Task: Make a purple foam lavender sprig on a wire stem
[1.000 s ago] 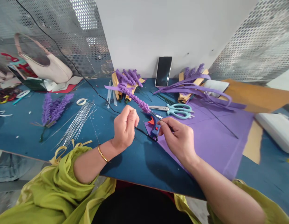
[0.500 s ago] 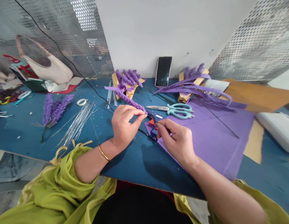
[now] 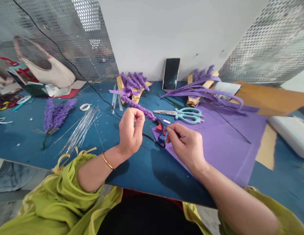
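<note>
A purple felt lavender stalk [image 3: 139,108] slants over the middle of the table, a loose purple strip at its far end. Its dark stem is pinched between the thumb and forefinger of my right hand [image 3: 185,142]. Beside the stalk, apart from it, my left hand [image 3: 130,132] is closed with fingers curled inward; whether anything is inside is hidden. Under the stem lies a blue glue gun [image 3: 162,137] with an orange trigger, partly covered by my right hand. Scissors [image 3: 188,115] with light blue handles rest just beyond.
A purple felt sheet [image 3: 223,143] spreads on the right. Wrapped lavender bunches [image 3: 134,81] and a phone [image 3: 171,74] stand at the back. Silver wires [image 3: 80,132], a tape roll [image 3: 85,107] and a lavender bunch [image 3: 57,114] lie left. A black cord [image 3: 93,86] crosses the table.
My left hand has let go of the stalk's near end and curled its fingers, drawing slightly back. The right hand still pinches the stem; more of the glue gun shows.
</note>
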